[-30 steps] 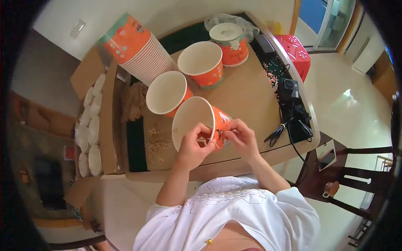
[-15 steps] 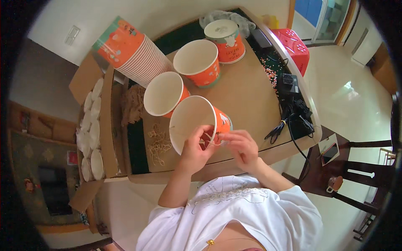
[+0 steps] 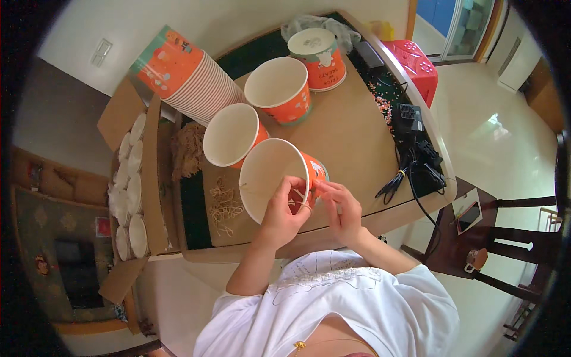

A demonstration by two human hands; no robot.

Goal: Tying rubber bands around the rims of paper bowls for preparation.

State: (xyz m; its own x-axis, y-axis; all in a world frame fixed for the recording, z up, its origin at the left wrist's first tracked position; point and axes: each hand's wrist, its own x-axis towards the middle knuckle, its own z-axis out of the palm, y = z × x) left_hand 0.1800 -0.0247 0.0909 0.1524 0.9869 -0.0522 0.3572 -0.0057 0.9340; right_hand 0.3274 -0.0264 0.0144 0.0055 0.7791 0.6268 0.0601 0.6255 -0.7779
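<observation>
A paper bucket (image 3: 262,169), white inside and orange outside, lies tipped in front of me with its mouth toward my left. My left hand (image 3: 285,211) reaches over the near rim, its fingers curled inside the bucket and its thumb by the rim. A pale thin string runs across the bucket's mouth to that hand and loops by its fingertips. Against the outer orange wall, my right hand (image 3: 342,208) is closed in a pinch at the string; its fingertips are partly hidden. Two more open buckets, a left one (image 3: 232,135) and a farther one (image 3: 278,83), stand just beyond.
A tangle of string (image 3: 226,205) lies left of the bucket, near a brown fibrous bundle (image 3: 189,149). Stacked buckets (image 3: 184,74) lean behind. An upside-down bucket (image 3: 318,62) stands far back. Black cables (image 3: 416,169) lie at right; a carton (image 3: 160,196) of white lids is at left.
My right hand has shifted slightly left and up along the bucket's outer wall, its fingers more upright. The left hand has stayed at the rim, and the string's loop hangs lower by its fingers.
</observation>
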